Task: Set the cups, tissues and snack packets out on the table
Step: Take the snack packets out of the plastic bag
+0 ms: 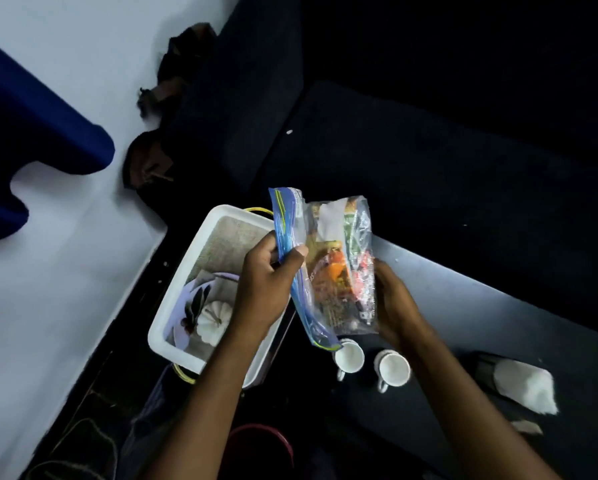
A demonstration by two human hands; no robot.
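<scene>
A clear zip bag [339, 268] full of colourful snack packets hangs in the air between both hands. My left hand [268, 275] pinches its blue zip edge; my right hand [396, 303] supports the bag's right side from behind. Below the bag two white cups [348, 356] [392, 369] stand upright on the dark table [498, 323], handles toward me. A dark holder with white tissues [522, 388] lies on the table at the right.
A white tub [181, 285] sits left of the table, holding a small white pumpkin [211, 322] and a pale plate. A dark sofa fills the upper right. A blue chair [41, 133] stands on the pale floor at left. A red rim [259, 441] shows below.
</scene>
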